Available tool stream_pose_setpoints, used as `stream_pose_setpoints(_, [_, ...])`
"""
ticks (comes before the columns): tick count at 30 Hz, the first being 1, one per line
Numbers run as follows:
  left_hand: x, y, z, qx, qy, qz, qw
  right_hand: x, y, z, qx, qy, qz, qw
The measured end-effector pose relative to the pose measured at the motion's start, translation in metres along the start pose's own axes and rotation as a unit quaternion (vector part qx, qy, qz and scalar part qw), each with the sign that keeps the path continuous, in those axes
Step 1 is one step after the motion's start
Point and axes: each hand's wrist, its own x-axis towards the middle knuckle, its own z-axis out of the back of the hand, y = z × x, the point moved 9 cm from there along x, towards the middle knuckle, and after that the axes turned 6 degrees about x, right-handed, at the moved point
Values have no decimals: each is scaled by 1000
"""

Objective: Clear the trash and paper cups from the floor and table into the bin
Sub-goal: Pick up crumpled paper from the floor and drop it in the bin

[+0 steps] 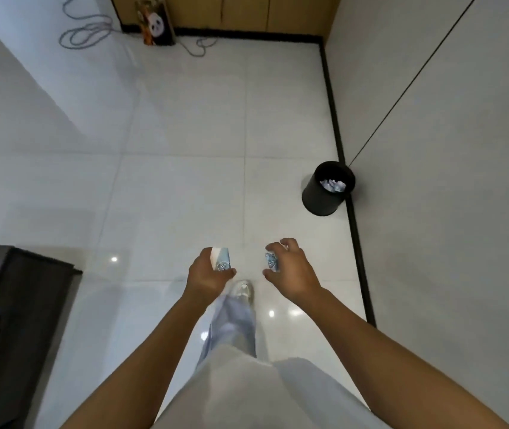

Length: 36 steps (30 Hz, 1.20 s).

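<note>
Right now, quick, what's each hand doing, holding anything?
Left hand: closed around a paper cup.
Right hand: fingers curled around a crumpled paper cup.

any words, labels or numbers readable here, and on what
None can be read.
Paper cup in the left hand: blue cartoon print only, no legible text.
Paper cup in the right hand: same print, blurred.
Panda-printed bag by the cabinet: picture only, any lettering too blurred.
Black bin: no label visible.

Each hand [208, 275] [290, 274] holding a paper cup [221, 258] [271, 261], black bin [318, 199] ahead
</note>
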Motion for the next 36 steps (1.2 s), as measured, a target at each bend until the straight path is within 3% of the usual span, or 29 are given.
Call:
stream_pose_setpoints(6, [110,-111,-41,54,69,-52,995,93,-45,83,35,-51,-81,995])
stream_pose_setpoints(14, [219,-227,-108,101,134,-36,985,186,-118,175,66,-80,-156,982])
stream_pose_setpoints(25, [368,-387,-237,97,138,-9,986,360,-245,329,50,-73,-181,979])
stream_pose_setpoints(29, [409,-413,-266,91,131,3,987,407,-276,354,62,-79,-178,979])
stream_pose_setpoints(36, [477,-393,-311,151,138,0,979,485,-344,319,79,-86,-203,972])
